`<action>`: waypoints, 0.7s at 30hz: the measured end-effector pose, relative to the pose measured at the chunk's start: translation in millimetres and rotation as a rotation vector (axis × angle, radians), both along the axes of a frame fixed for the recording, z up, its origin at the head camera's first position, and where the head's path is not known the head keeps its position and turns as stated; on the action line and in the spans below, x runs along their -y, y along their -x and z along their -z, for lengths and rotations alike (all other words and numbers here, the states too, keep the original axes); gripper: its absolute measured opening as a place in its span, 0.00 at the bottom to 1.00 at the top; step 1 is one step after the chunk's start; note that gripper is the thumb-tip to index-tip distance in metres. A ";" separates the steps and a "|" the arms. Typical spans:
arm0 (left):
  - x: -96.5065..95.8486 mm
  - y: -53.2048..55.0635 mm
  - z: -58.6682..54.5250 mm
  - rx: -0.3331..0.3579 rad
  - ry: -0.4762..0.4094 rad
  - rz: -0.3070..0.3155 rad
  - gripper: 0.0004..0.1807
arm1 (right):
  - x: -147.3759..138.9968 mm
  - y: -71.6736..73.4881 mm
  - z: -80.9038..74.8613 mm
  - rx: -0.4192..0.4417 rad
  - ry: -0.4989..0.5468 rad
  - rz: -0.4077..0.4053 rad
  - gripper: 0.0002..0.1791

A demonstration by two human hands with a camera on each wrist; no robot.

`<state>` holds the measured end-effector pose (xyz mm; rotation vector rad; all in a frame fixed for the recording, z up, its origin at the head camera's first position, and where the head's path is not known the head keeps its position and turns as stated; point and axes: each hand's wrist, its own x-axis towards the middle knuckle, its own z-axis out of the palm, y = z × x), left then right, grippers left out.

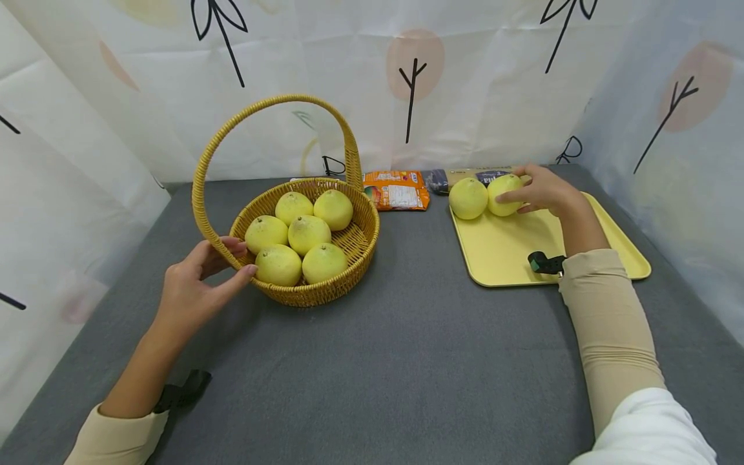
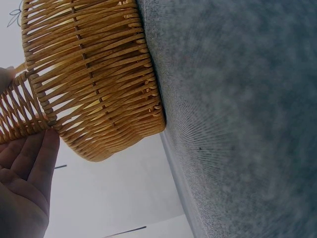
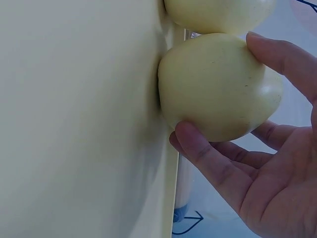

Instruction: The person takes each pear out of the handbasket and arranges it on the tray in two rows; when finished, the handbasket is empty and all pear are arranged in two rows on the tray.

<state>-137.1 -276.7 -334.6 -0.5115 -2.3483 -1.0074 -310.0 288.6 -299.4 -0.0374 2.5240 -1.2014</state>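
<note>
My left hand (image 1: 194, 284) grips a woven basket (image 1: 308, 297) where its tall handle meets the rim, thumb on one side and fingers on the other. In the left wrist view, those fingers (image 2: 42, 163) lie against the handle's wicker base. Several pale yellow melons (image 1: 309, 234) fill much of the basket. At the far right my right hand (image 1: 543, 190) holds a pale yellow melon (image 3: 218, 87) on a yellow tray (image 1: 494, 265), thumb and fingers spread round its sides. A second melon (image 1: 467, 199) sits directly beside it, at the tray's far left corner.
An orange snack packet (image 1: 398, 192) lies behind, between basket and tray. Another long packet (image 1: 465, 175) stretches along the tray's far edge. Patterned white cloth (image 1: 476, 84) hangs behind the grey tabletop (image 1: 395, 361) and along both sides.
</note>
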 end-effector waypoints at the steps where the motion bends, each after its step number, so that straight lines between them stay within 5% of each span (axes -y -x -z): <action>1: 0.0 0.1 0.0 -0.001 0.001 0.000 0.28 | -0.2 -0.2 -0.2 0.001 0.000 -0.003 0.54; 12: 0.5 0.7 1.4 -0.013 0.002 0.011 0.29 | -1.9 -1.7 -5.4 -0.011 -0.033 -0.021 0.52; 21: 0.8 1.0 1.2 -0.013 0.005 0.007 0.29 | 13.9 -16.9 -30.4 -0.179 -0.081 0.038 0.49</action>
